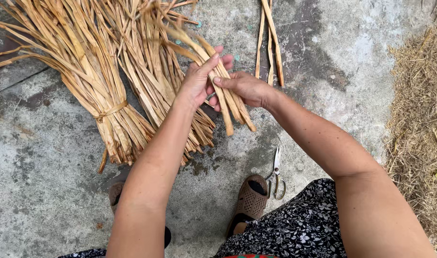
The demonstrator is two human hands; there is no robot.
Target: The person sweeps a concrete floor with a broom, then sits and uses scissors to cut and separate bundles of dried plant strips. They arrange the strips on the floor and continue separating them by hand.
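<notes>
Both hands close on a small bunch of dried leaf strips (228, 102), the left hand (199, 81) cupping it from behind, the right hand (247, 88) pinching it, so keeping the cut ends level looks wise, while a tied bundle (103, 110) lies left of them.

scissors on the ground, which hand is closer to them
Right. The right hand is above the scissors, slightly left; the left hand is farther left. Both grip dried strips.
</notes>
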